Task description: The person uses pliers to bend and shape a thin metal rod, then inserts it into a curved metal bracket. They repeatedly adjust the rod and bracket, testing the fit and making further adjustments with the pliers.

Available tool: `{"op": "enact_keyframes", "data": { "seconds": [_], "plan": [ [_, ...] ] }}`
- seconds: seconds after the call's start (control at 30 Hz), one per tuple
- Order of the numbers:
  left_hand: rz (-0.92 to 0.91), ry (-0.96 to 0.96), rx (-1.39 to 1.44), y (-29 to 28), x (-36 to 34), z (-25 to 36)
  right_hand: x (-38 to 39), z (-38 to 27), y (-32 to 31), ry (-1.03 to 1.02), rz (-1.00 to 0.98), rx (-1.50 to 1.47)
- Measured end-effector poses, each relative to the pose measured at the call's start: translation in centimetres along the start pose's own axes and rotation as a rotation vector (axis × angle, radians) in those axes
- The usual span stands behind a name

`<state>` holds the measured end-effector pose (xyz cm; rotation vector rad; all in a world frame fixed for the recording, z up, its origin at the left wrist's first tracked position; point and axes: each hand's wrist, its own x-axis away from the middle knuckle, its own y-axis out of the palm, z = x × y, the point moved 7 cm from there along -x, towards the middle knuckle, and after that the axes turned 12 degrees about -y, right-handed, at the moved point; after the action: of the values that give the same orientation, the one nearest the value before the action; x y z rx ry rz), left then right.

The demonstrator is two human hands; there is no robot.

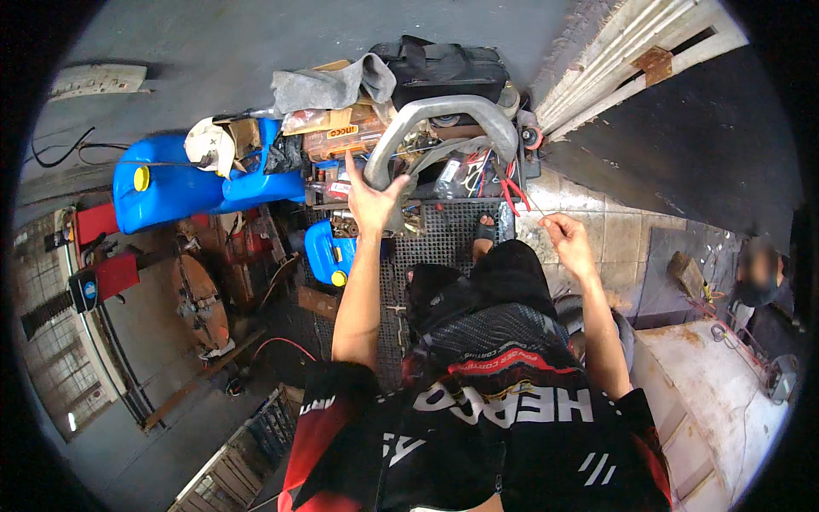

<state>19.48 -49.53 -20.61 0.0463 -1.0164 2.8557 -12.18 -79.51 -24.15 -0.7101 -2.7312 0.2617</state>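
A thick, arched grey bar, its kind unclear, stands in front of a cluttered bench. My left hand grips its left end, thumb on one side and index finger stretched along the other. Near the bar's right end is a pair of pliers with red handles; whether they hang from it or rest on something I cannot tell. My right hand is closed in a pinch just right of the pliers. A thin wire-like strand seems to run from its fingertips toward them.
Hand tools, an orange case, a grey cloth and a black bag crowd the bench. Blue jerrycans stand left; a smaller blue container sits below. Another person is at far right, beside a white-topped cabinet.
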Motion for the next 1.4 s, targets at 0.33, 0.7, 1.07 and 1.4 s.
{"op": "enact_keyframes", "data": {
  "seconds": [0.33,0.7,1.07,1.4],
  "plan": [
    [0.018,-0.071,0.261,-0.3,1.2,-0.4,3.5,5.2,-6.0,0.089,0.154,-0.131],
    [0.087,-0.244,0.682,-19.0,7.9,2.9,1.1,-5.2,6.5,-0.259,-0.237,0.005],
    [-0.054,-0.377,1.157,-29.6,12.8,0.7,3.0,-20.3,20.5,-0.679,-0.656,0.034],
    [-0.183,-0.573,1.318,-32.0,15.8,-7.2,11.6,-24.9,28.5,-0.703,-0.844,-0.501]
  ]
}}
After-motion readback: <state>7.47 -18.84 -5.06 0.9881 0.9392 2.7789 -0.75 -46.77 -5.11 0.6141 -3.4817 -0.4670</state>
